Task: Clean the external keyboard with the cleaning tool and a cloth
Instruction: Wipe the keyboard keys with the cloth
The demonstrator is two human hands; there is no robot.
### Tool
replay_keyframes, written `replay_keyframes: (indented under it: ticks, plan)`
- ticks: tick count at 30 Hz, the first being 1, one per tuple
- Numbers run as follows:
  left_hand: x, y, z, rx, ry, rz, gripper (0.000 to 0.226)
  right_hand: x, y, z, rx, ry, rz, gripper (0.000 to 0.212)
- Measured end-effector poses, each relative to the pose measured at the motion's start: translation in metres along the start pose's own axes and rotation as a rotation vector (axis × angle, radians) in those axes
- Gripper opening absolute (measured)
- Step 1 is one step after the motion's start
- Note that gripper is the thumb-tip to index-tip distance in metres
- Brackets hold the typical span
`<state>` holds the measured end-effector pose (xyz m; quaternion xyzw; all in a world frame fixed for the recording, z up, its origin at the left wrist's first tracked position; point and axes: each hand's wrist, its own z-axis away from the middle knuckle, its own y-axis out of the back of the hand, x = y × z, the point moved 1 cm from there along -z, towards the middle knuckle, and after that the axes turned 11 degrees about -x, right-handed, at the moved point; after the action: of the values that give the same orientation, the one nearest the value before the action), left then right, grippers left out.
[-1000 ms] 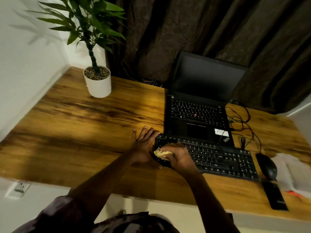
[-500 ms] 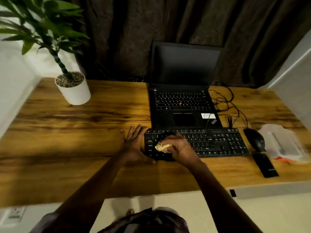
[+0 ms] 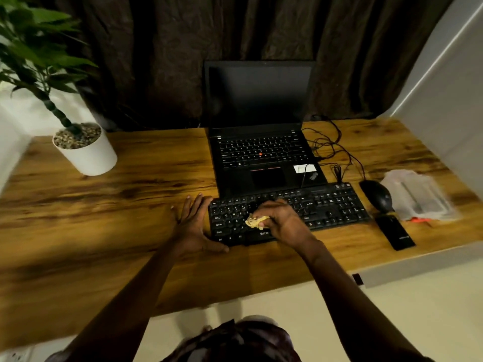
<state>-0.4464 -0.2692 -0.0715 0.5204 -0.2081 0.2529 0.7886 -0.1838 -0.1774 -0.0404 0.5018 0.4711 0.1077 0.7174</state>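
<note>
Right hand (image 3: 283,224) is curled round a scrunched-up yellowish cloth (image 3: 256,221), fingers bunched tight on it. The wad pokes out the thumb side and sits on the keys of the external keyboard (image 3: 329,207), over the left half, roughly around the letter rows.

Left hand (image 3: 192,226) is holding nothing. It's flat on the desk (image 3: 125,194) with fingers straight and a bit spread, right up against the left end of the keyboard. The thumb reaches along the front left corner, looks like it's touching the edge.

The keyboard itself is a black full-size one, lying across the desk just in front of an open black laptop (image 3: 261,158), basically butted up to its front edge. The laptop screen is dark, with a red nub in the middle of its keys and a white sticker on the palm rest.

Right of the keyboard there's a rounded black thing (image 3: 376,195), maybe a mouse or a blower, can't tell from here. A flat black slab (image 3: 394,232) lies just in front of it, and some clear plastic packaging (image 3: 418,197) beside them has a small orange bit at its front edge.

A tangle of thin black cables (image 3: 332,147) lies behind that, next to the laptop. A potted plant (image 3: 86,152) in a white pot with pebbles is over at the far left of the desk, and a dark curtain (image 3: 170,53) hangs behind it all.
</note>
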Motion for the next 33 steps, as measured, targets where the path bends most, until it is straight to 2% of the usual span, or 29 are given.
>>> replay_keyframes:
  ticks: [3,10,16,23,28,33]
  plan:
    - [-0.002,-0.001,0.0,0.0,0.001,-0.005,0.154,0.016,0.007,0.009,-0.013,-0.039,-0.048,0.041]
    - [-0.001,-0.001,0.002,0.013,-0.002,-0.02,0.152,0.037,0.021,0.04,0.176,-0.109,-0.053,0.038]
    - [0.001,-0.001,0.002,0.015,-0.029,0.014,0.159,0.018,0.011,0.025,0.051,-0.069,-0.01,0.04]
    - [0.003,0.001,0.003,0.027,-0.03,-0.036,0.157,0.054,0.048,0.062,0.137,-0.143,-0.129,0.046]
    - [0.007,-0.001,0.006,0.049,-0.022,-0.084,0.165,0.047,0.037,0.05,0.068,-0.101,-0.033,0.035]
    - [0.004,-0.014,0.015,0.153,-0.011,-0.078,0.144,0.058,0.047,0.052,0.037,-0.076,-0.056,0.036]
